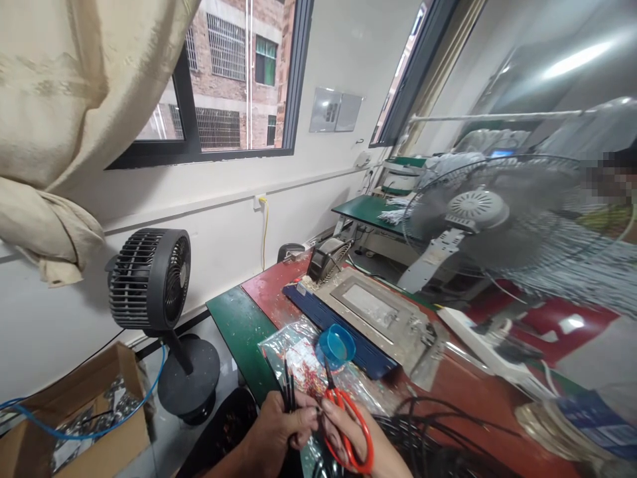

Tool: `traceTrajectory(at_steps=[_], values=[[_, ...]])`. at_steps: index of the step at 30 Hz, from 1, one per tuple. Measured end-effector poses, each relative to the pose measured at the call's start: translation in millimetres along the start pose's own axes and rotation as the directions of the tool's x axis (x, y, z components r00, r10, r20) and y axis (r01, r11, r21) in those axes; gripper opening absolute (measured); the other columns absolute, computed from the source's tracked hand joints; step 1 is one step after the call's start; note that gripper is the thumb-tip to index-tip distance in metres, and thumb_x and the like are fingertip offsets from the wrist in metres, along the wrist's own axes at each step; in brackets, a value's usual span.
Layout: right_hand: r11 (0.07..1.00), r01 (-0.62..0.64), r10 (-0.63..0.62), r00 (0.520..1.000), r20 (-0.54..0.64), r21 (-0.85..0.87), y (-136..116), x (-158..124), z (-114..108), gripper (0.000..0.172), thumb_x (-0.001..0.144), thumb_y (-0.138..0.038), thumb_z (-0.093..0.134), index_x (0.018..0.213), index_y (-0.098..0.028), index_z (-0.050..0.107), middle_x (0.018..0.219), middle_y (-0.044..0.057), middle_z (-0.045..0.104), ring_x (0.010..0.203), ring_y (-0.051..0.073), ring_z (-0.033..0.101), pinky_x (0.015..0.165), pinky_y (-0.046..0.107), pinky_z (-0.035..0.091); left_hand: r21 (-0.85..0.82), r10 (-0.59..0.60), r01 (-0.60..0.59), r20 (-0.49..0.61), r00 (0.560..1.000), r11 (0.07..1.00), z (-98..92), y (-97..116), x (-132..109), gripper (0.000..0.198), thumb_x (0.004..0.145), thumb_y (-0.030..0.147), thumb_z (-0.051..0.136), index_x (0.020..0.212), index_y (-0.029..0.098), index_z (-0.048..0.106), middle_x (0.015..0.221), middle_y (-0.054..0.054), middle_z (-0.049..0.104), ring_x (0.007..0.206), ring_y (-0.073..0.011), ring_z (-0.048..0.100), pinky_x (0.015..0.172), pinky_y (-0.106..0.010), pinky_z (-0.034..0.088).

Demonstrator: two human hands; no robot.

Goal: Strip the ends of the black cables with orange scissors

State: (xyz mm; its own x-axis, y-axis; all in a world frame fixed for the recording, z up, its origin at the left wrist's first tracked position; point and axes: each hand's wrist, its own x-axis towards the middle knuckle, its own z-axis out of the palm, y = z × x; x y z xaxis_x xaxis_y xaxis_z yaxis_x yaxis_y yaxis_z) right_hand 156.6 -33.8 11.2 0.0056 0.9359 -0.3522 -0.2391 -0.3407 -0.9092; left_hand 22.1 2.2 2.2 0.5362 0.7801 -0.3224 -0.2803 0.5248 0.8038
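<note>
1. Slim black cable ends [288, 388], straight and smooth, stand up in a small bunch from the left hand [281, 425], in front of a clear plastic bag with small red pieces [309, 380] on the red-topped surface [266, 285].
2. The scissors, with glossy orange-red looped handles [367, 435] and narrow dark blades [329, 377], are in the right hand [348, 425]; their tip points up and away, just before a translucent blue round plastic cup [336, 346].
3. The left hand comes in from the lower left, back upward, its fingers curled and clamped on the cable ends, thumb towards the right hand.
4. The right hand comes from the lower right, its fingers bent around the scissors' handles, thumb and fingertips drawn together at the left hand's fingertips; what they pinch there is too small to tell.
5. Loose loops of black cable [423, 435] lie to the right.
</note>
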Motion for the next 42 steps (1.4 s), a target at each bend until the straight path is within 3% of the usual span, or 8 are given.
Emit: traceTrajectory(at_steps=[5, 10, 18, 29, 33, 42], values=[[0.985, -0.082, 0.081, 0.997, 0.008, 0.152, -4, -5, 4, 0.048, 0.056, -0.06, 0.069, 0.056, -0.016, 0.05, 0.037, -0.008, 0.042, 0.029, 0.001, 0.029, 0.03, 0.015, 0.019, -0.019, 0.018, -0.015, 0.121, 0.993, 1.0, -2.6, -2, 0, 0.032, 0.06, 0.04, 0.071, 0.065, 0.011, 0.061, 0.05, 0.002, 0.048, 0.039, -0.0036, 0.033, 0.042, -0.023, 0.014], [0.982, -0.121, 0.117, 0.993, 0.031, 0.148, 3, -2, 2, 0.051, 0.056, -0.064, 0.066, 0.057, -0.015, 0.051, 0.035, -0.008, 0.04, 0.027, 0.001, 0.028, 0.027, 0.013, 0.017, -0.018, 0.021, -0.018, 0.201, 0.979, 1.0, -4.9, -7, 6, 0.036, 0.065, 0.046, 0.066, 0.058, 0.012, 0.057, 0.042, 0.004, 0.041, 0.036, -0.0036, 0.028, 0.04, -0.024, 0.011], [0.995, -0.023, 0.019, 0.999, 0.044, 0.093, 10, 4, 0, 0.055, 0.065, -0.066, 0.058, 0.048, -0.014, 0.05, 0.033, -0.006, 0.04, 0.027, 0.001, 0.031, 0.031, 0.015, 0.019, 0.012, -0.028, 0.026, 0.196, 0.98, 1.0, -3.3, 2, 5, 0.039, 0.061, 0.048, 0.067, 0.053, 0.013, 0.053, 0.039, 0.005, 0.038, 0.034, -0.003, 0.024, 0.04, -0.025, 0.011], [0.985, -0.117, 0.112, 0.993, 0.042, 0.125, 13, 1, 1, 0.049, 0.06, -0.061, 0.065, 0.054, -0.015, 0.052, 0.036, -0.006, 0.043, 0.03, 0.003, 0.033, 0.034, 0.017, 0.02, 0.024, 0.019, -0.026, 0.271, 0.962, 0.999, -6.8, 0, 5, 0.039, 0.064, 0.048, 0.067, 0.055, 0.011, 0.055, 0.045, 0.002, 0.045, 0.036, -0.0024, 0.026, 0.04, -0.024, 0.01], [0.985, -0.073, 0.072, 0.997, 0.015, 0.155, 11, 1, 4, 0.049, 0.062, -0.061, 0.064, 0.052, -0.016, 0.05, 0.036, -0.006, 0.042, 0.031, 0.003, 0.033, 0.035, 0.017, 0.02, 0.023, 0.026, -0.032, 0.234, 0.972, 0.999, -4.5, 1, 5, 0.041, 0.062, 0.05, 0.067, 0.054, 0.012, 0.054, 0.044, 0.003, 0.044, 0.035, -0.0022, 0.025, 0.039, -0.024, 0.01], [0.988, 0.053, -0.047, 0.998, 0.049, -0.144, 18, 11, -3, 0.058, 0.064, -0.073, 0.05, 0.05, -0.016, 0.05, 0.033, -0.005, 0.04, 0.029, 0.005, 0.032, 0.033, 0.019, 0.019, 0.066, 0.022, -0.033, 0.155, 0.988, 0.997, -9.0, -6, 10, 0.042, 0.062, 0.053, 0.064, 0.056, 0.014, 0.052, 0.037, 0.007, 0.035, 0.033, -0.003, 0.023, 0.038, -0.024, 0.011]])
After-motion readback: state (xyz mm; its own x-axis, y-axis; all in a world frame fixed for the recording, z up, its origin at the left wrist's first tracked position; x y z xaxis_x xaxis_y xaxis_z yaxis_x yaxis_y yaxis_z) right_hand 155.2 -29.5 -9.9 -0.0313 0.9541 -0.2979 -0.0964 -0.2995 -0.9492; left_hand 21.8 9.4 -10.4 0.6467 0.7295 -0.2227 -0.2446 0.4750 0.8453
